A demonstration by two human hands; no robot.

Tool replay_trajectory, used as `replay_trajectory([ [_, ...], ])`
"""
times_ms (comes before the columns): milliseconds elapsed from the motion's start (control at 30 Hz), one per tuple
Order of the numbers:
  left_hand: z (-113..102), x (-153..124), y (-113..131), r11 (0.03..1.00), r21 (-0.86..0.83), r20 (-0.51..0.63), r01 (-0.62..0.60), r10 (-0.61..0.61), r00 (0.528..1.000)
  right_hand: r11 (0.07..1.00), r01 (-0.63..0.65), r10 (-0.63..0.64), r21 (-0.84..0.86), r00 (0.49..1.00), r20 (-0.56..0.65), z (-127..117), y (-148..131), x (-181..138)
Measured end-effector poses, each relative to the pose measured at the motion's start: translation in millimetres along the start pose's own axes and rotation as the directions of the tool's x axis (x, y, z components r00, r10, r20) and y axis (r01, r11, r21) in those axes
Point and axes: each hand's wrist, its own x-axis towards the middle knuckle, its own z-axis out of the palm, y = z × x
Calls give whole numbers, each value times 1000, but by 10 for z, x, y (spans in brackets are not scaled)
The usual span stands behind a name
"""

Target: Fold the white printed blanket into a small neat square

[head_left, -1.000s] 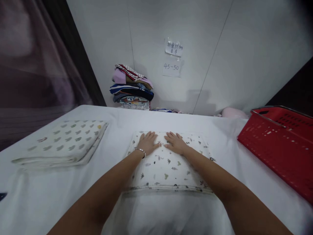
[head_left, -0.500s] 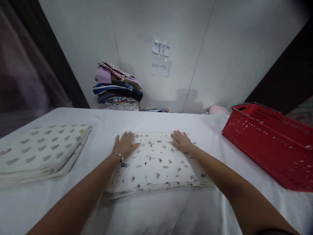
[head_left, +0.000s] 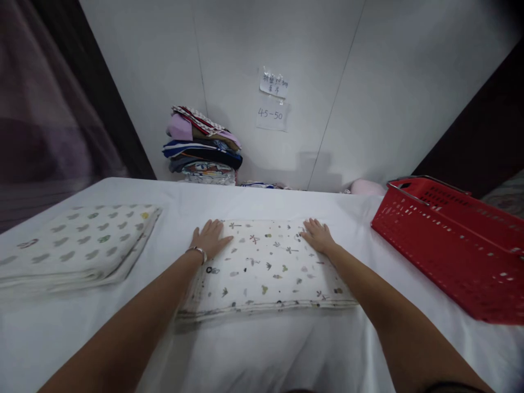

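Note:
A folded white cloth (head_left: 262, 267) printed with small palm trees and leaves lies flat in the middle of the white-covered table (head_left: 270, 349). My left hand (head_left: 209, 239) rests on its far left corner, fingers spread, with a bracelet (head_left: 198, 252) on the wrist. On the far right corner lies my right hand (head_left: 318, 236), palm down and fingers apart. Neither hand grips the fabric. Several folded layers show along the cloth's near edge.
Another folded cloth (head_left: 85, 234) with a grey print lies at the left. A red plastic basket (head_left: 446, 251) stands on the right. Behind the table are a clothes pile (head_left: 204, 144), a wall with paper signs (head_left: 272, 115) and a pink item (head_left: 367, 187).
My right hand has slid to the right across the cloth, out to its far right corner. My left hand stays at the left corner. The view has shifted slightly.

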Motion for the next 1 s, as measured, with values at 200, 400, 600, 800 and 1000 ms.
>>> replay_trajectory([
  [200, 24, -232, 224, 992, -22, -56, -127, 126, 990, 987, 156, -157, -34, 987, -45, -33, -245, -173],
  [400, 184, -170, 316, 991, -62, -30, -122, 121, 992, 955, 293, -295, 46, 955, 31, 9, -588, -116],
  [600, 92, -136, 320, 994, -70, 33, -88, 91, 995, 963, 258, -265, 84, 960, 88, -4, -632, -97],
  [800, 25, -518, 500, 982, -59, -2, -177, 177, 984, 919, 382, -385, 102, 923, 13, 2, -917, -489],
  [1000, 253, -775, 529, 955, -74, -3, -286, 287, 958, 875, 458, -471, 156, 880, 58, 140, -1051, -719],
])
